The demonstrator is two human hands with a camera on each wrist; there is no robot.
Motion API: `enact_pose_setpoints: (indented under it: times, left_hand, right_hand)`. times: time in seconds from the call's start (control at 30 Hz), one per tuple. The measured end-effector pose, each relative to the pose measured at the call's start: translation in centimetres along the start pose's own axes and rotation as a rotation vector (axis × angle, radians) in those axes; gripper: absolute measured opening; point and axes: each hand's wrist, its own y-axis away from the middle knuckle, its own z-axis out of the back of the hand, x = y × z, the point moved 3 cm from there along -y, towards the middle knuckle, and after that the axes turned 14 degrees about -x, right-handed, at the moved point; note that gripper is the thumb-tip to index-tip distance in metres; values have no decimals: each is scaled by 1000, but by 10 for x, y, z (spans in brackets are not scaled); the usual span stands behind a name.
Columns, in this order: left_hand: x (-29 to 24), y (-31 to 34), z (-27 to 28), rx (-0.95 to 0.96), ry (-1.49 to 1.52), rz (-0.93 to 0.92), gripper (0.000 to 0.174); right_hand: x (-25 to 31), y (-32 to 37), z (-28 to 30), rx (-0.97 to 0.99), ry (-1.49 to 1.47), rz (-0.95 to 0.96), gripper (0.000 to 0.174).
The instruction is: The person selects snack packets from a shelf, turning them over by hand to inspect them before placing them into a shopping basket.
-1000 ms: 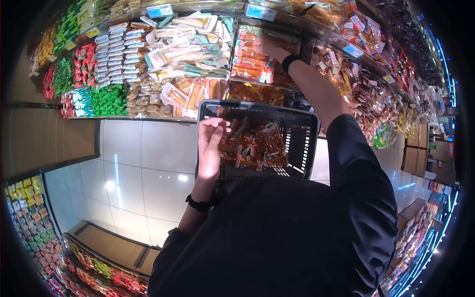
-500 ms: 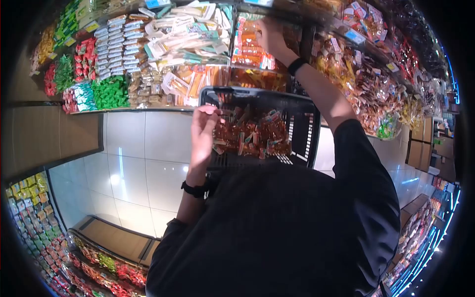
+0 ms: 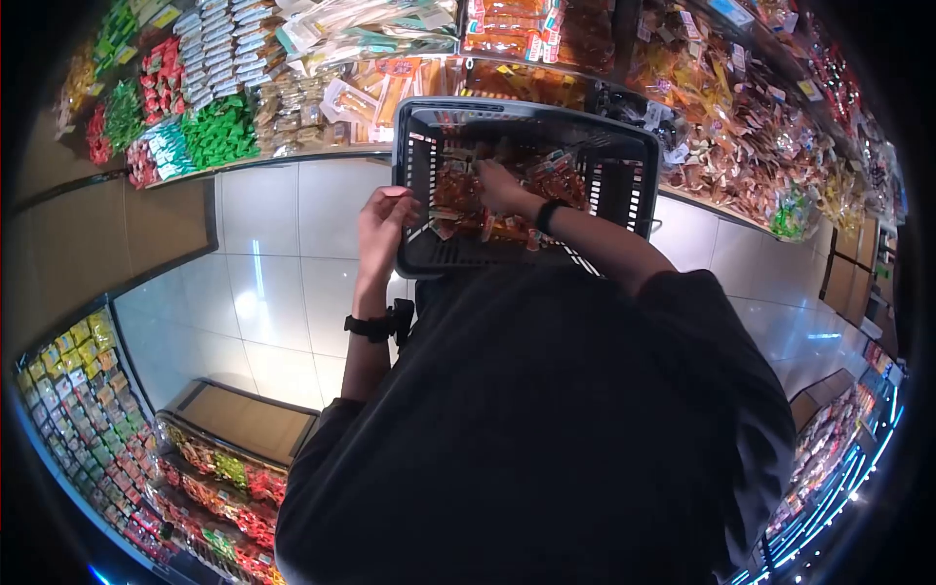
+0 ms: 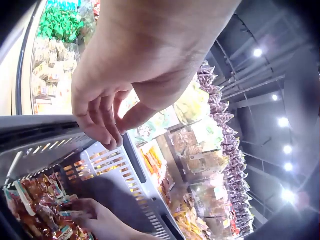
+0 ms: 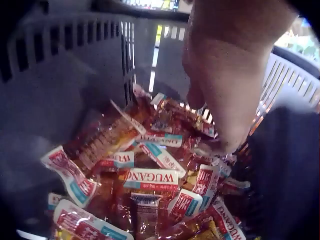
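In the head view, a dark plastic shopping basket holds a heap of clear-wrapped snack packets with red, white and teal labels. Deep inside it, my right hand points down at the heap. The right wrist view has that hand's fingers and thumb apart, right at the packets. From the left wrist view, a packet end lies close by the right fingers. Beside the basket's left rim hangs my left hand, its fingers loosely bent and holding nothing, with the fingertips overlapping the rim in the left wrist view.
Behind the basket run shelves with wrapped snacks, long pale packets and green packets. Loose bagged goods fill the right side. Tiled floor shows to the left, with another stocked shelf beyond.
My right hand has come down from the shelf of wrapped snacks into the basket. The left hand stays by the left rim. In the head view, shelves and basket appear higher.
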Motion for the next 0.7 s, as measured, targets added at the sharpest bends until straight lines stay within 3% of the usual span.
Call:
enact_pose_setpoints:
  times: [0.1,0.13,0.2,0.23,0.27,0.33,0.4,0.47,0.5,0.53,0.6,0.7]
  left_hand:
    - [1,8,8,-1,-31,15,13]
    - [0,9,10,5,-41,21,13]
    - [4,14,17,-5,-29,40,14]
    - [7,16,21,-13,-44,26,14]
    - [10,19,24,-19,-58,14,14]
    - [16,24,26,-28,-55,31,13]
    - [21,22,25,-30,-51,40,13]
    - [30,21,23,-31,-57,62,14]
    - [31,21,22,-29,-53,66,14]
    - [31,19,21,-32,-74,64,14]
    - [29,16,21,-38,-97,65,14]
    - [28,15,21,-23,-94,32,15]
  right_hand:
    - [-8,-21,-37,81,-216,-202,50]
    - [-7,-26,-43,82,-225,-195,50]
    - [-9,-30,-52,223,-57,-390,50]
    - [-48,-30,-98,173,-295,-297,52]
    - [-43,-29,-86,181,-297,-298,52]
    - [-25,-28,-44,458,-662,-600,55]
    - [-16,-23,-23,492,-538,-500,59]
    - [12,-10,8,499,-285,-141,40]
    - [7,-5,0,619,-299,-169,39]
    - [-1,-3,-10,619,-295,-171,39]
    - [-8,-2,-25,572,-98,-100,44]
    - [-22,-4,-16,460,-152,-97,40]
